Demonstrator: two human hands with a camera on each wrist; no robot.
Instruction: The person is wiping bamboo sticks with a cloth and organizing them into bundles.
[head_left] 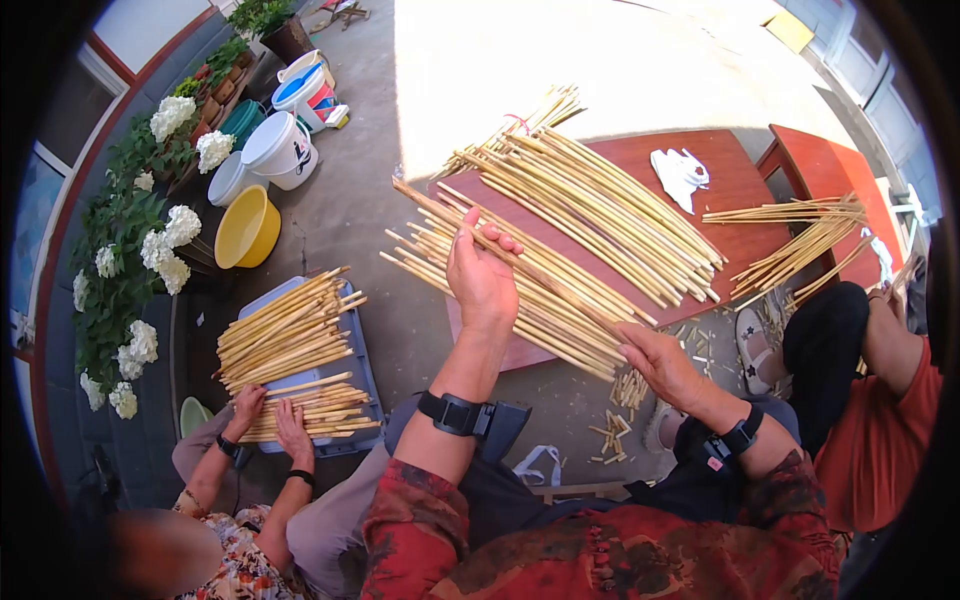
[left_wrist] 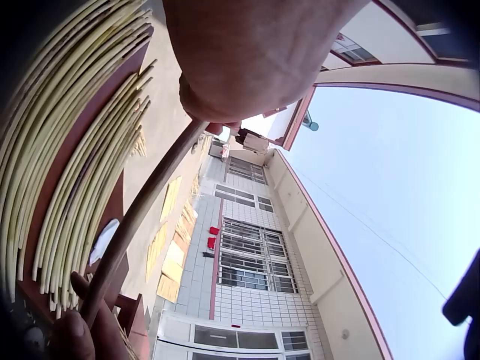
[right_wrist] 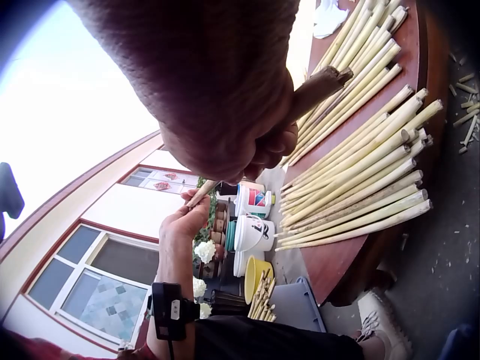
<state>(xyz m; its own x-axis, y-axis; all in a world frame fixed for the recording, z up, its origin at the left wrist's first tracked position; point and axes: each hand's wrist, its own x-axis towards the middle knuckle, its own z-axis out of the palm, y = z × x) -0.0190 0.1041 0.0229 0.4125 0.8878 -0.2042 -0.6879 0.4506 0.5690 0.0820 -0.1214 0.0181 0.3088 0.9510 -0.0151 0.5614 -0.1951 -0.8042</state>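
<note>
A long brownish stalk [head_left: 560,289] runs slantwise between both hands, darker than the pale yellow stalks [head_left: 590,210] around it. With palm turned up, my left hand [head_left: 485,275] holds it toward its far end, the thumb on one side and the fingers on the other. My right hand [head_left: 668,368] grips the near end, whose cut tip juts past the fist in the right wrist view. Beneath the held stalk lies a looser row of pale stalks [head_left: 545,335] along the near side of the red-brown table [head_left: 720,160].
To the left, another person's hands [head_left: 292,430] touch stalks in a blue-grey tray [head_left: 362,350]. Someone in orange sits at right by a red bench [head_left: 825,160] bearing stalks. Short offcuts [head_left: 612,435] litter the floor. Buckets [head_left: 282,150] and a yellow basin [head_left: 248,228] stand near white flowers.
</note>
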